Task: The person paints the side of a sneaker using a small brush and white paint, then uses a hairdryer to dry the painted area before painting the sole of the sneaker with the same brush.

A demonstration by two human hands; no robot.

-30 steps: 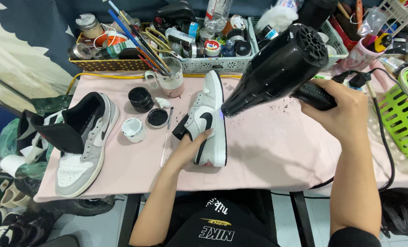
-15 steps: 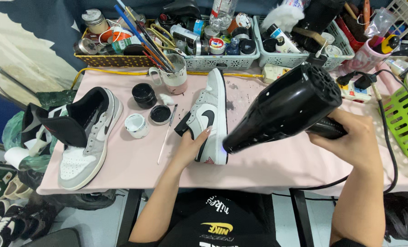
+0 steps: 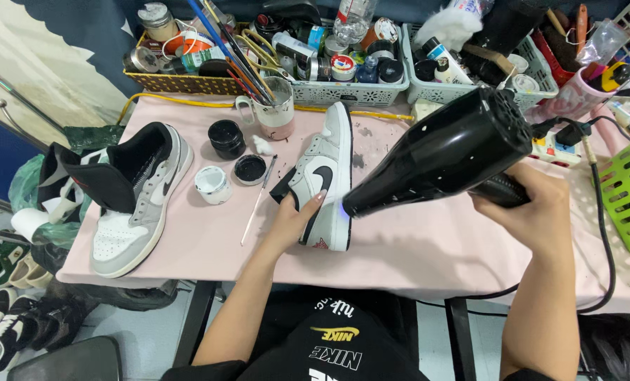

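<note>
A white, grey and black sneaker (image 3: 327,169) lies on its side in the middle of the pink table cover (image 3: 428,247). My left hand (image 3: 291,219) grips its heel end, thumb on the side panel. My right hand (image 3: 534,215) holds a black hair dryer (image 3: 445,152) by the handle; the nozzle points down and left, close to the sneaker's sole edge, where a small blue glow shows. The matching sneaker (image 3: 135,190) lies at the left with its black tongue pulled open.
A thin paintbrush (image 3: 257,203), an open black paint jar (image 3: 226,138), its lid (image 3: 250,169) and a white jar (image 3: 212,183) sit left of the held sneaker. A mug of brushes (image 3: 273,113) and baskets of bottles (image 3: 343,56) line the back. A green basket (image 3: 629,201) stands right.
The hair dryer has swung lower, its nozzle now near the sneaker's sole edge. My left hand stays on the sneaker. The view has tilted slightly.
</note>
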